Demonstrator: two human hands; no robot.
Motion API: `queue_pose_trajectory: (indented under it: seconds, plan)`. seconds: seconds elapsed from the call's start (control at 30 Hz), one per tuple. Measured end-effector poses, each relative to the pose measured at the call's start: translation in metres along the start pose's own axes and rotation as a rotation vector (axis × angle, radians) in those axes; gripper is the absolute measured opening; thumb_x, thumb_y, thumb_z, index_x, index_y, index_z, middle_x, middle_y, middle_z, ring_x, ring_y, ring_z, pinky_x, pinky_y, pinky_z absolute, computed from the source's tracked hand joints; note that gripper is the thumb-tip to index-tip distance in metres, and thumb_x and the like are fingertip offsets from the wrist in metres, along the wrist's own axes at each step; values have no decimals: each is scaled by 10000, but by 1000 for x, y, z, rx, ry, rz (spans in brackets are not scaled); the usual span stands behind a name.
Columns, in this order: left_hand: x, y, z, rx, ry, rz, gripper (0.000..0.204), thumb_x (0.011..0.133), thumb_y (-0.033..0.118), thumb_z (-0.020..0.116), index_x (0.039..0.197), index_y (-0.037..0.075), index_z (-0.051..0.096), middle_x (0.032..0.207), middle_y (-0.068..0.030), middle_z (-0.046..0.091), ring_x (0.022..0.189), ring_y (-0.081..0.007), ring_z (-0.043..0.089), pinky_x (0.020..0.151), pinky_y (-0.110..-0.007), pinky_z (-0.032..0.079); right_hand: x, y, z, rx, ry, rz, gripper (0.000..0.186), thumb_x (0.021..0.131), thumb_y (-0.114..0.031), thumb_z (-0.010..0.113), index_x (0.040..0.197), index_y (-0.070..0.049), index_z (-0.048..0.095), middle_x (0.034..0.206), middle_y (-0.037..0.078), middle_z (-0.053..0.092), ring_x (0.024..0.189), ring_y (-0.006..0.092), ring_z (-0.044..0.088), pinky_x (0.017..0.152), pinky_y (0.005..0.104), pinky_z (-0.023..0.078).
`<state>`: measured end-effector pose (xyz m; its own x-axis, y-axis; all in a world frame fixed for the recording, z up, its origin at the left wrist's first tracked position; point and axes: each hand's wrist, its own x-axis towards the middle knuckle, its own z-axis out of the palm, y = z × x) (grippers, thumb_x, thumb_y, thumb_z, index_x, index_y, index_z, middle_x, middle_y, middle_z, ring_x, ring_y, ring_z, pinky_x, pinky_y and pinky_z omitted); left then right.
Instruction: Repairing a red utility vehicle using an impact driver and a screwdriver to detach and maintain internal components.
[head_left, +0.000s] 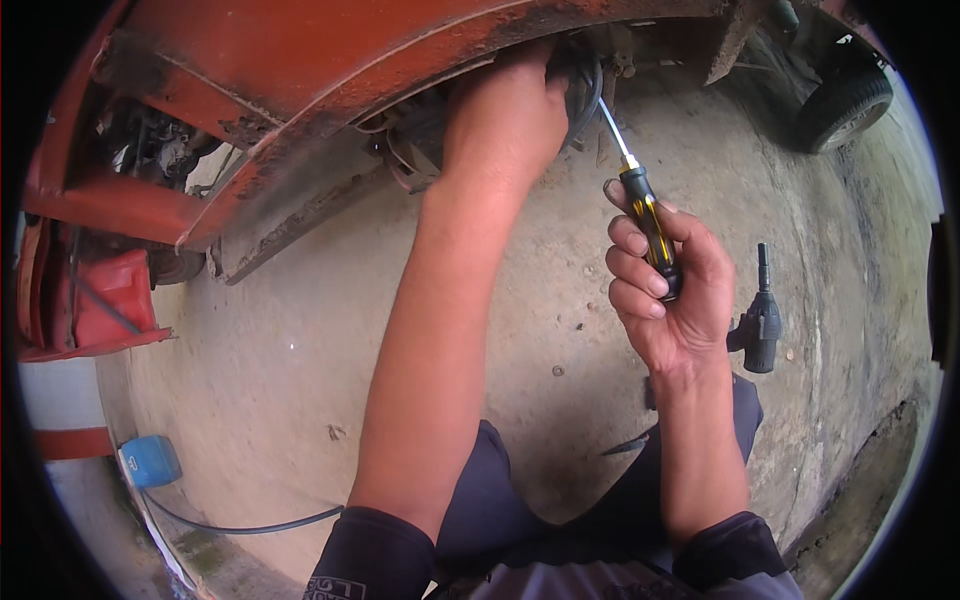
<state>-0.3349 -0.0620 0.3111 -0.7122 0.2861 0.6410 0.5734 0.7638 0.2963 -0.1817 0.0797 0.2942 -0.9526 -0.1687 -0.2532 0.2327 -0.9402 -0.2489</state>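
Observation:
My right hand [690, 285] is closed around the black-and-yellow handle of a screwdriver [655, 235]. Its bare metal shaft slants up and left, with the tip end against or just beside a dark, rounded part [583, 110] under the red vehicle body [290, 60]. Whether the tip touches that part, I cannot tell. My left hand [510, 125] reaches up under the curved, dirt-stained edge of the body, close to the same part. The fingers of that hand are mostly hidden there, so their grip does not show.
A black power wrench with a long socket [762, 335] lies on the concrete floor [560, 320] right of my right hand. A wheel [848, 108] stands at the far right. Toward the left are a red panel [110, 300], a blue container [150, 461] and a dark hose [250, 527].

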Motion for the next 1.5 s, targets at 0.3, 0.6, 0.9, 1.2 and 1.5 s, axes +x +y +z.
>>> queue_pose_trajectory:
  seconds: [0.3, 0.6, 0.9, 1.2, 1.5]
  plan:
    - [9, 11, 17, 28, 11, -133, 289, 972, 231, 573, 1192, 95, 700, 1031, -251, 698, 869, -461, 677, 808, -454, 552, -1, -1, 3, -83, -58, 52, 389, 1087, -293, 484, 1365, -22, 519, 822, 34, 542, 470, 32, 354, 385, 189, 262]
    - [-2, 11, 24, -63, 43, -165, 215, 934, 246, 596, 988, 70, 708, 852, -250, 670, 837, -472, 655, 723, -498, 552, -5, 0, 6, -291, 32, 35, 409, 1075, -343, 529, 1371, -64, 562, 712, -30, 448, 445, 34, 306, 409, 203, 232]
    - [-5, 12, 28, -70, 82, -136, 200, 917, 224, 574, 880, 53, 671, 811, -242, 674, 789, -454, 671, 691, -517, 556, -1, 0, 9, -751, 200, -50, 353, 1081, -323, 523, 1309, -69, 611, 633, -71, 361, 482, 28, 249, 422, 222, 212]
    - [-6, 12, 30, -145, 124, -154, 246, 905, 212, 590, 1060, 91, 738, 809, -224, 684, 759, -446, 677, 690, -509, 571, -2, -24, -1, -316, 102, 119, 354, 1077, -317, 539, 1210, 5, 597, 685, -29, 450, 470, 22, 335, 377, 193, 238]
    - [-7, 11, 35, 2, 117, -94, 149, 880, 171, 640, 974, 78, 710, 755, -157, 705, 680, -375, 698, 638, -458, 591, 4, -25, 22, -659, 190, 182, 369, 1062, -421, 549, 1059, -55, 598, 643, -57, 400, 447, 30, 279, 374, 198, 228]
